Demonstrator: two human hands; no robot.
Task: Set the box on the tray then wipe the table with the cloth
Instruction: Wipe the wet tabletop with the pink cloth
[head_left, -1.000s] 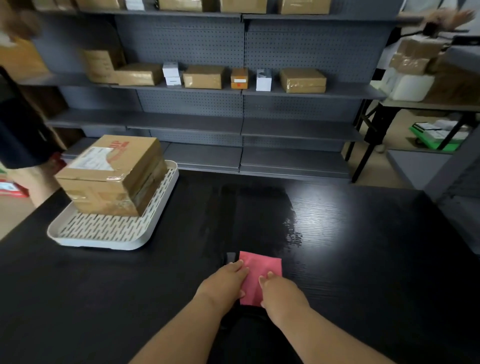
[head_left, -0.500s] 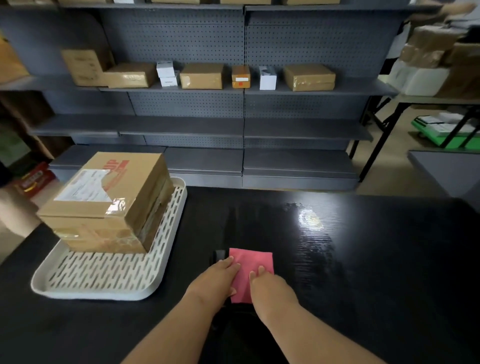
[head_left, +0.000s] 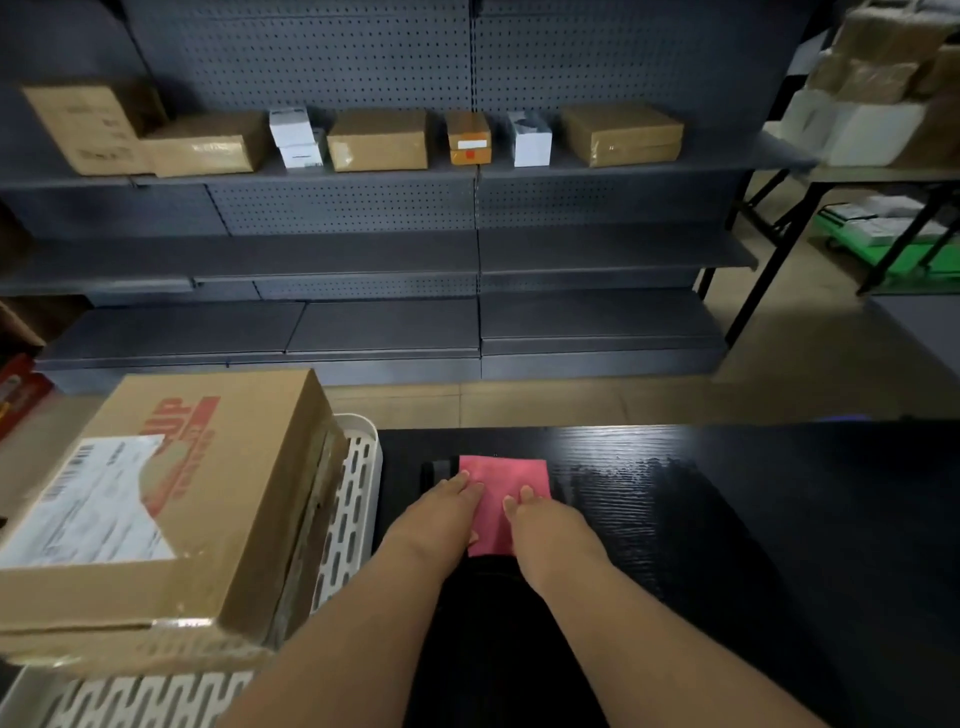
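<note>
Two hands, left hand (head_left: 447, 512) and right hand (head_left: 540, 519), grip flat and open, pressing pink cloth (head_left: 501, 496) on black counter (head_left: 727, 519) beside box (head_left: 171, 499) seated on tray (head_left: 358, 467); advice: keep palms flat, push in overlapping strokes, clear of tray rim.

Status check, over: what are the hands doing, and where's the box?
Left hand and right hand flat on pink cloth, pressing it to the black table. Box sits on white tray. Nothing blocking the cloth's path.

Grey pegboard shelving (head_left: 363, 249) holds small parcels (head_left: 378, 139); a green cart (head_left: 883, 249) stands at right.
</note>
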